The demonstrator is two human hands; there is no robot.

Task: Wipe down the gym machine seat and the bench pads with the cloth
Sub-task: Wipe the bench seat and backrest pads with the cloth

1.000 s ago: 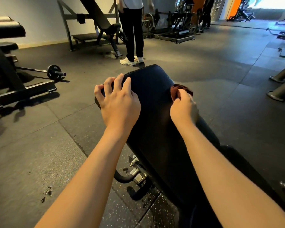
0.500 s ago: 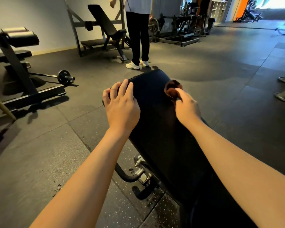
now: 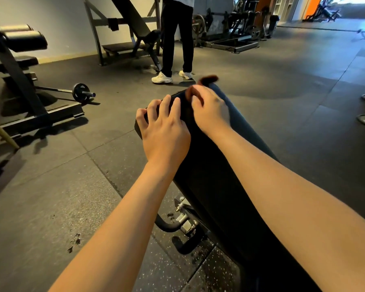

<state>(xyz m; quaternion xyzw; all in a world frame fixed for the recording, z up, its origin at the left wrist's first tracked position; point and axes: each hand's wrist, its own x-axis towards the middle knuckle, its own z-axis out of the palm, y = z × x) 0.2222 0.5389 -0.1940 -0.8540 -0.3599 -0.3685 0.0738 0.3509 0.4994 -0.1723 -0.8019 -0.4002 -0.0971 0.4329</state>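
Observation:
A long black bench pad (image 3: pixel 215 175) runs from the lower right up to the middle of the view. My left hand (image 3: pixel 164 131) grips its far left corner, fingers curled over the edge. My right hand (image 3: pixel 211 110) holds a small reddish-brown cloth (image 3: pixel 208 79) against the pad's far end, close beside the left hand. Part of the cloth sticks out past the fingers and looks blurred. The pad's near end is hidden under my forearms.
A person in dark trousers and white shoes (image 3: pixel 162 78) stands just beyond the bench. A barbell with a plate (image 3: pixel 81 93) lies on the floor at left beside a black machine frame (image 3: pixel 19 81). An incline bench (image 3: pixel 135 24) stands at the back wall.
My right hand slid the cloth from the pad's right edge leftward along the far end, ending next to my left hand. The left hand kept its grip on the corner.

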